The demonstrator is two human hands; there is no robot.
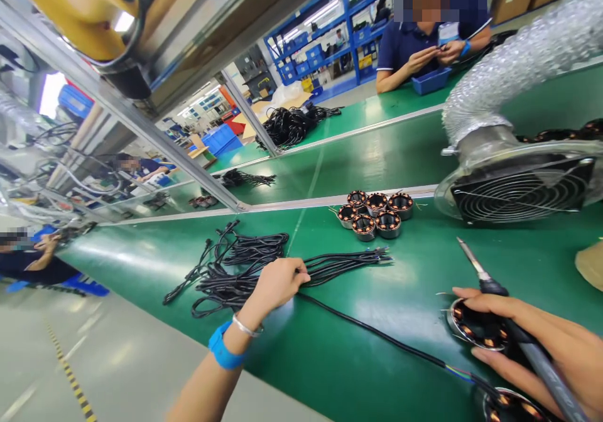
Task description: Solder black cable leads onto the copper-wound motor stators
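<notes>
My left hand (281,282), with a blue wristband and a bangle, has its fingers closed on a black cable at the bundle of black cables (235,277). Stripped coloured ends (384,255) of the bundle point right. One black cable (377,332) runs from near this hand to a motor stator (513,406) at the bottom edge, partly cut off. My right hand (541,340) holds a soldering iron (532,346), its tip pointing up and left. The thumb and a finger of that hand also grip a second ring-shaped stator (475,328) with copper windings.
Several stators (377,211) stand grouped on the green bench (330,353). A fume extractor fan (522,189) on a silver duct (518,70) stands at right. A metal rail (339,197) crosses behind. Across it, a co-worker (414,58) handles something above a blue bin (431,81).
</notes>
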